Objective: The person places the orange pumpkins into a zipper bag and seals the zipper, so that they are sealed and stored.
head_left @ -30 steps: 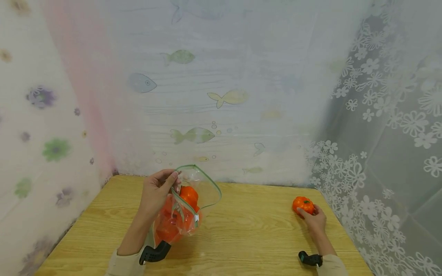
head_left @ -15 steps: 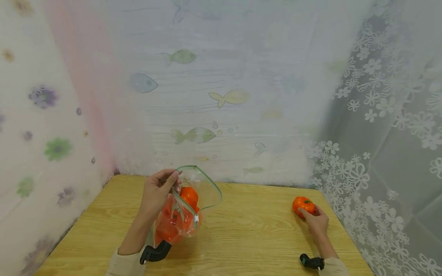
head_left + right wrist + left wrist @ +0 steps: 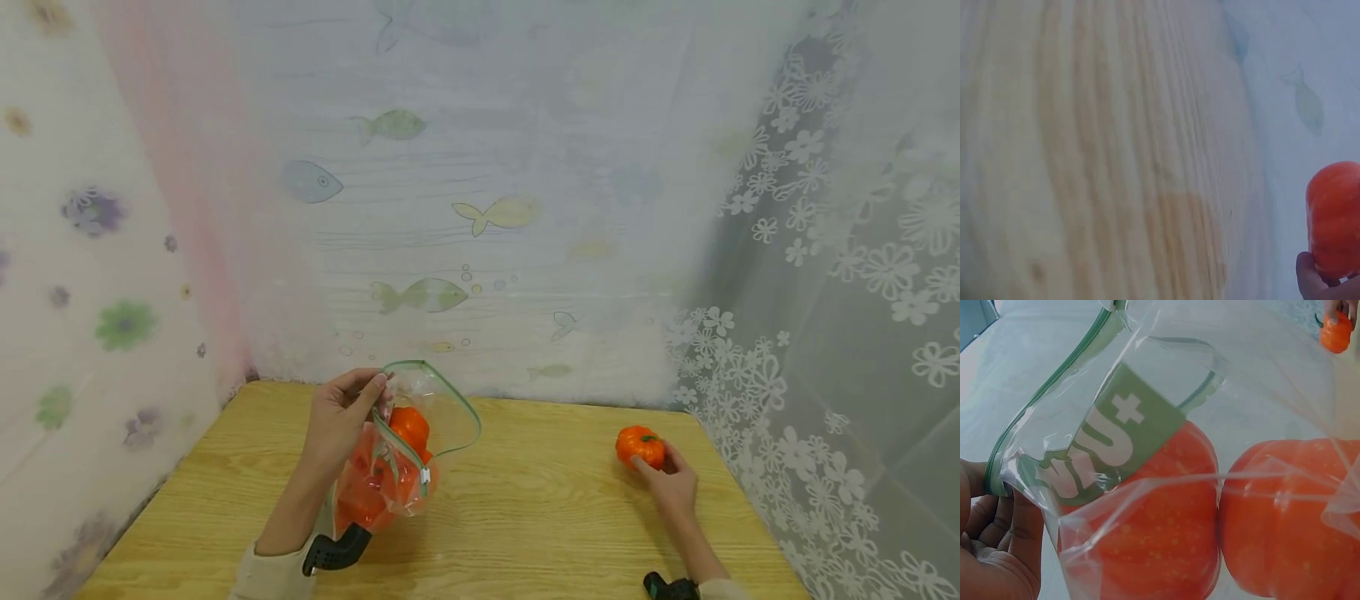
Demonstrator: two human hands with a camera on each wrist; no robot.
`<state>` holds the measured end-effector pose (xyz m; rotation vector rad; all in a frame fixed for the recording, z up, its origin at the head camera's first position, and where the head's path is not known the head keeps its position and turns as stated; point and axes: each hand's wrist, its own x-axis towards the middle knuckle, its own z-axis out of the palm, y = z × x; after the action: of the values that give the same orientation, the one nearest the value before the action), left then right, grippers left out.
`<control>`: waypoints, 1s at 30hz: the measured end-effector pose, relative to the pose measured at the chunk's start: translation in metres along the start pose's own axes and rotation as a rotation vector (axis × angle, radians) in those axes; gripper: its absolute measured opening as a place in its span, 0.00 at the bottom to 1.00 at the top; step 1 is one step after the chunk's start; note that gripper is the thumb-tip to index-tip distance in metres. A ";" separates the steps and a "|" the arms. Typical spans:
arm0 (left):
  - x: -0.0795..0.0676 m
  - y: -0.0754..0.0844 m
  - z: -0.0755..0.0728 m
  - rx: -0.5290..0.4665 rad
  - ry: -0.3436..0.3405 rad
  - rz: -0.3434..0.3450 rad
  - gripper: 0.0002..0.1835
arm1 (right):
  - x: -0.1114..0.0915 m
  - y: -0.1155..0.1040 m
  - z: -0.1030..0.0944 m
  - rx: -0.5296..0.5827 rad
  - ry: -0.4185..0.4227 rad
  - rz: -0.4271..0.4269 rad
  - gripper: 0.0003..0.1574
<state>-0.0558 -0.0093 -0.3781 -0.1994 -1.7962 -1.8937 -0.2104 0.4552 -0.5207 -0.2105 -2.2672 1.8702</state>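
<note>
My left hand (image 3: 337,421) pinches the rim of a clear zip bag (image 3: 453,417) between thumb and fingers. The bag's green-edged mouth gapes toward the right. Several orange pumpkins (image 3: 363,500) lie inside it; two of them fill much of the left wrist view, behind a green printed label (image 3: 1116,434). At the right of the table, my right hand (image 3: 675,483) grips a small orange pumpkin (image 3: 637,447) with a green stem. In the right wrist view that pumpkin (image 3: 1335,219) shows at the right edge, thumb against its side.
Both hands are over a wood-grain table (image 3: 540,517). Behind it hangs a pale curtain (image 3: 510,333) printed with fish. A flowered sheet (image 3: 112,375) is on the left, and a sheer curtain with white flowers (image 3: 847,433) on the right.
My right hand has shifted a little to the left with the pumpkin, which appears lifted in the grip. The left hand and the bag have stayed nearly still.
</note>
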 end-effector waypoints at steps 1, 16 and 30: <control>0.001 -0.001 0.000 0.000 -0.001 -0.001 0.15 | -0.002 0.000 0.002 0.011 -0.003 -0.004 0.47; 0.004 -0.003 -0.002 0.016 0.001 -0.013 0.15 | -0.036 -0.004 0.036 -0.050 -0.136 -0.100 0.42; 0.004 -0.004 -0.002 0.010 0.006 -0.018 0.15 | -0.075 -0.027 0.070 0.026 -0.299 -0.108 0.43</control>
<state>-0.0604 -0.0119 -0.3798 -0.1738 -1.8092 -1.8951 -0.1536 0.3663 -0.5117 0.2054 -2.3809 1.9862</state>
